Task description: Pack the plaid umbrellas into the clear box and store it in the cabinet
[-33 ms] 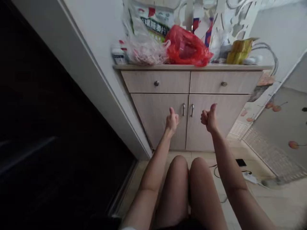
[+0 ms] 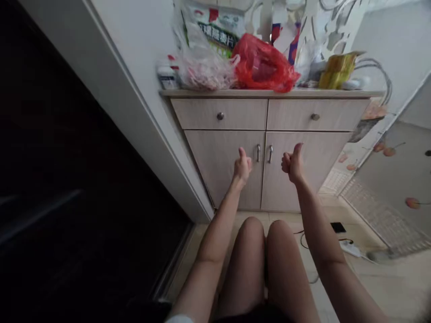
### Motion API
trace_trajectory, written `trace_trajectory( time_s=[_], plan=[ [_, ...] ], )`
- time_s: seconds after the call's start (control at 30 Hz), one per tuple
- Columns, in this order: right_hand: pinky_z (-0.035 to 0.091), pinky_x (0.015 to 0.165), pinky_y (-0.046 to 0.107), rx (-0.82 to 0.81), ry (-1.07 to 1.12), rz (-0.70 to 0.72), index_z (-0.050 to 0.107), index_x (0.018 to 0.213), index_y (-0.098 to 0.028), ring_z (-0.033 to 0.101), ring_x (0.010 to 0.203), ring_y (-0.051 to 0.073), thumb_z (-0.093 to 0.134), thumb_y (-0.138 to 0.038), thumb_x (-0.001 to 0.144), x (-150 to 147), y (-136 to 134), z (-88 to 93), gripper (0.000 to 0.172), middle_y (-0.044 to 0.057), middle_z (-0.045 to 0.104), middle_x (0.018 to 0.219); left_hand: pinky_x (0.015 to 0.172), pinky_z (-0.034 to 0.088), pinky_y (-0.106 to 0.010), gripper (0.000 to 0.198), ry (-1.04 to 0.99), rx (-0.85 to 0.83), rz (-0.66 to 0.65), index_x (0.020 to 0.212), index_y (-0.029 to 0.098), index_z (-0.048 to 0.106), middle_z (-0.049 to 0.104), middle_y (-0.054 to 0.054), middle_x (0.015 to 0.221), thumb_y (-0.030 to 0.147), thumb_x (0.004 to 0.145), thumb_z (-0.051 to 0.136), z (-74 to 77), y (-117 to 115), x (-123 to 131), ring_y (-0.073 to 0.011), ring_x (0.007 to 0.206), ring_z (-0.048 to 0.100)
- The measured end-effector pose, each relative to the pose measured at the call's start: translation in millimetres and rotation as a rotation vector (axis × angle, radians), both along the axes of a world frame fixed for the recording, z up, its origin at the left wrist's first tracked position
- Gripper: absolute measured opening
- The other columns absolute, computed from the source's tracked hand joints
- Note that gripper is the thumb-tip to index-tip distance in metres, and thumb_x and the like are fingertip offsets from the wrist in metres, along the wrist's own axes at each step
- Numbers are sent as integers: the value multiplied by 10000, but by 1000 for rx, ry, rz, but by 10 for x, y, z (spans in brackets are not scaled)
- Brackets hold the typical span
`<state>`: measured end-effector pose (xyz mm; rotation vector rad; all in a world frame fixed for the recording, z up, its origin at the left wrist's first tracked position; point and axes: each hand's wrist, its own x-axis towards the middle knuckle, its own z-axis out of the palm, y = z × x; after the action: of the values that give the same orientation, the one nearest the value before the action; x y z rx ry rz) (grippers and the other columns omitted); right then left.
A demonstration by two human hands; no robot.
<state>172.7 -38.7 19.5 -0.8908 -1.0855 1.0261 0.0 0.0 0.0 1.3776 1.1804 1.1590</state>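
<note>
The cabinet [image 2: 218, 157] stands far ahead with its doors closed. On top sit a red bag [image 2: 262, 65] and a clear bag [image 2: 205, 69], contents unclear. Our left hand [image 2: 241, 168] and right hand [image 2: 292, 165] are fisted, thumbs up, either side of the door handles [image 2: 258, 153].

The cabinet [image 2: 218, 157] is pale wood-grain, the bag [image 2: 262, 67] red, the pack [image 2: 335, 69] yellow; the grey wall panel [image 2: 397, 179] (frame's right) bears orange fruit.
</note>
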Motion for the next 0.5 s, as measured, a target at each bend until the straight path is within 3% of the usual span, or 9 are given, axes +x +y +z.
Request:
trace_trajectory(
  time_s=[0.17,0.33,0.5],
  plan=[
    [85,355,242,-208,-107,-82,210,573,-261,130,386,80,99,-958,740,-61,339,-63,726,-82,143,454,397,86,-226,730,24,50,125,504,239,174,129,57,446,890,770,-24,22,256,149,-71,357,133],
    [113,347,250,-349,-198,-137,234,608,-266,173,377,86,139,-905,809,-20,533,-311,676,-75,205,452,400,113,-237,721,175,9,169,517,247,193,166,44,443,876,778,-43,-143,444,147,-95,360,200],
    [123,346,249,-370,-229,-138,231,611,-268,188,376,91,118,-911,799,32,636,-467,678,-66,233,454,403,118,-247,726,242,36,161,525,253,212,192,39,435,887,763,-50,-277,530,148,-110,369,236]
  ],
)
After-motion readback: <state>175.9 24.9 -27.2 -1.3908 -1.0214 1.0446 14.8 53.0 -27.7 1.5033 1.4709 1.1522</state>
